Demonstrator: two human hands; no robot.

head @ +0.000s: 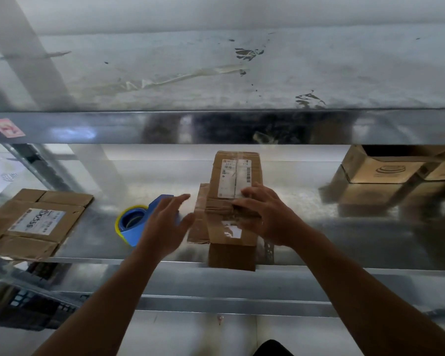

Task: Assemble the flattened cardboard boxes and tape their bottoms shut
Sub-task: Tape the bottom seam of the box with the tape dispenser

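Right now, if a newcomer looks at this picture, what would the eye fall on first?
First the brown cardboard box in the middle of the metal shelf, with the right hand pressing on its folded flaps. Next the left hand, open, partly hiding the blue tape dispenser just left of the box. A flattened box with a label lies at the far left.

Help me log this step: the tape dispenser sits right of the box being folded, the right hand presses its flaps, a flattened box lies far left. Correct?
One slip: the head view shows the tape dispenser left of the box, not right. The right hand does press its flaps, and the flattened box lies far left.
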